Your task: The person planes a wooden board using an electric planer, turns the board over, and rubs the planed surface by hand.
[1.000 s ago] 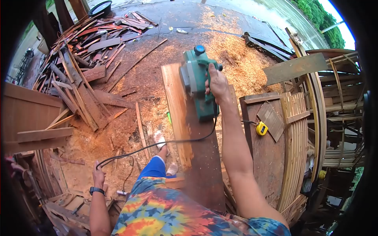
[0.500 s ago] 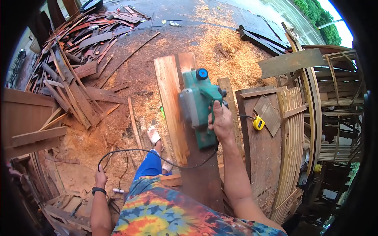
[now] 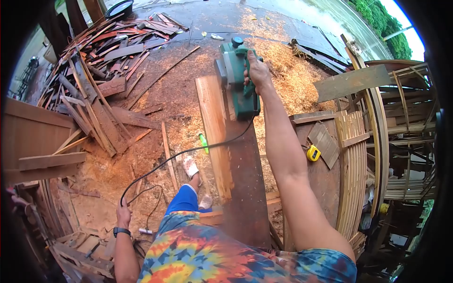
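My right hand (image 3: 257,74) is wrapped round the handle of a green electric planer (image 3: 238,78), which is at the far end of a thick board. The board (image 3: 245,184) is dark brown on top, and a pale, freshly planed strip (image 3: 212,132) runs along its left side. A black cable (image 3: 188,150) arcs from the planer to my left hand (image 3: 123,214), low on the left, whose fingers are closed round it. A dark watch (image 3: 121,231) sits on the left wrist.
Scrap wood (image 3: 113,52) is heaped at the upper left. Wood shavings (image 3: 288,70) cover the ground beyond the board. On the right lie a yellow tape measure (image 3: 313,153) and stacked slats (image 3: 353,174). A bright green object (image 3: 203,142) lies left of the board.
Over the last half second the planer and my right hand have moved away from me to the board's far end, and my right arm has stretched out. The cable has straightened somewhat.
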Available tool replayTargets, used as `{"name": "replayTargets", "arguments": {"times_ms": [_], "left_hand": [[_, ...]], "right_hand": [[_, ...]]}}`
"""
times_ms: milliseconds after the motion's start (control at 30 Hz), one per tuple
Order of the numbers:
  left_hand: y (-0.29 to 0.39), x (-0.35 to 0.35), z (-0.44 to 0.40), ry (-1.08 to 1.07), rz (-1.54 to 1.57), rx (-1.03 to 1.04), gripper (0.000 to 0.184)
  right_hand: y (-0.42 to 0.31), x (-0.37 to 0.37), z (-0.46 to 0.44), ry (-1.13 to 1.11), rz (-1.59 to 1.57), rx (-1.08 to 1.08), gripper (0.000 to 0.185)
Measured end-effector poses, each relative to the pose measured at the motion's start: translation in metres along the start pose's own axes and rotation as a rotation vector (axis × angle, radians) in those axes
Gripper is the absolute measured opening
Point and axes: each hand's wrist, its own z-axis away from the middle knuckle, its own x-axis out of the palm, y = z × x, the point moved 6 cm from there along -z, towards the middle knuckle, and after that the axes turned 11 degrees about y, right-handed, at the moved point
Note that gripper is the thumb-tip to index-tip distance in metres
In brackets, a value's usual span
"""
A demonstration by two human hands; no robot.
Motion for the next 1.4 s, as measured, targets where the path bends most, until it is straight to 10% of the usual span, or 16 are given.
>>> {"name": "replayTargets", "arguments": {"times_ms": [400,1033,1400], "left_hand": [[-0.069,0.023,-0.024,-0.072,-0.059,-0.231,0.065],[0.035,0.034,-0.002,-0.115,0.132,-0.020,0.056],[-0.048,0.016,-0.024,-0.031,-0.003,-0.298,0.076]], "right_hand": [[0.089,-0.138,0.304,0.034,0.042,0.110,0.062],[-0.009,0.019,-0.035,-0.037,-0.062,-0.027,0.064],[0.069,-0.084,0.240,-0.048,-0.003,0.091,0.058]]}}
